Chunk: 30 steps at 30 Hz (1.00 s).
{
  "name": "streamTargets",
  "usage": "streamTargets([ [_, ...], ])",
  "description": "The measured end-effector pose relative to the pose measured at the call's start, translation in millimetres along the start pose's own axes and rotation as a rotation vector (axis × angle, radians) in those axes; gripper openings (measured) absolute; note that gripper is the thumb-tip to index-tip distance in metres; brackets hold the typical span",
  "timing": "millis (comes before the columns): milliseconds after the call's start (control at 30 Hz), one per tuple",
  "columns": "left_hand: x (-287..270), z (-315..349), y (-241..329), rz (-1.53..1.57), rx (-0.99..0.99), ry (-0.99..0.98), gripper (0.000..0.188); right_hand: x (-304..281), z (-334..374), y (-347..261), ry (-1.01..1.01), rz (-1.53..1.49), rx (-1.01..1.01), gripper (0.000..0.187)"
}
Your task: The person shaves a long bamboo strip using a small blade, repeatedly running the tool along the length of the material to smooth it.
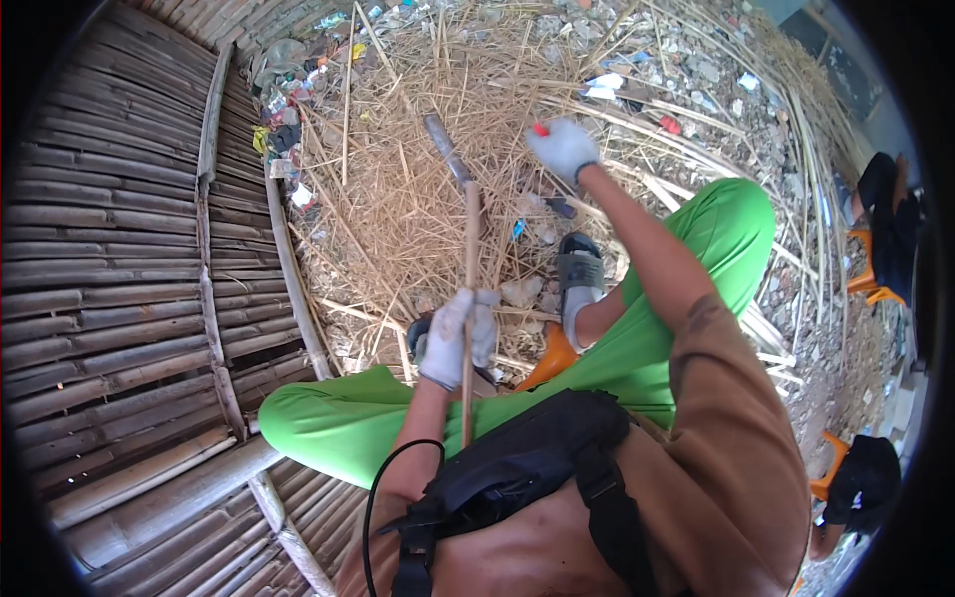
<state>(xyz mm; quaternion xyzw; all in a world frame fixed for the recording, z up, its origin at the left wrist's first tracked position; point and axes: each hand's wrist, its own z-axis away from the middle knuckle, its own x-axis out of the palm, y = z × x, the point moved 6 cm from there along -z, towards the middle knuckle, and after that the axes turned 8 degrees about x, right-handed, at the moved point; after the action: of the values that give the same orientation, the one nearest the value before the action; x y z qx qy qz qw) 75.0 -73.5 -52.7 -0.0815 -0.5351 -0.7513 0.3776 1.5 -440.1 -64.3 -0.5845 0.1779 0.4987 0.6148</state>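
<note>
My left hand (453, 338), in a white glove, is closed round a long wooden pole (472, 239). Its lower end comes back to my lap, and the far end carries a dull grey, blade-like piece (447, 151) over the straw. My right hand (563, 148), gloved too and a little blurred, is raised off to the right, apart from the pole. Its fingers look closed, and a small red thing (540, 129) shows at their tips; its kind cannot be made out. Dry straw (398, 214) lies spread under both.
A bamboo-slat wall (119, 259) rises close on my left. My sandalled foot (580, 269) and an orange plastic piece (550, 360) are below. Scraps of rubbish (286, 134) and loose canes (686, 149) litter the rubble ground. Two people sit on orange stools (863, 267) far right.
</note>
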Motion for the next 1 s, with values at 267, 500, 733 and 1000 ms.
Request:
streamTargets([
  [267, -3, -19, 4, 0.033, 0.0, -0.064, 0.053, 93, 103, -71, -0.736, -0.768, -0.008, 0.043],
  [500, 5, 92, 28, -0.48, -0.108, -0.23, 0.046, -44, -74, 36, -0.011, -0.93, 0.153, 0.035],
  [733, -59, 222, 104, -1.018, -0.021, -0.026, 0.031, -205, -135, 146, 0.446, -1.282, 0.189, 0.049],
  [1000, -24, 124, 185, -0.887, 0.235, 0.36, 0.024, -243, -19, -25, 0.188, -0.891, -0.106, 0.048],
])
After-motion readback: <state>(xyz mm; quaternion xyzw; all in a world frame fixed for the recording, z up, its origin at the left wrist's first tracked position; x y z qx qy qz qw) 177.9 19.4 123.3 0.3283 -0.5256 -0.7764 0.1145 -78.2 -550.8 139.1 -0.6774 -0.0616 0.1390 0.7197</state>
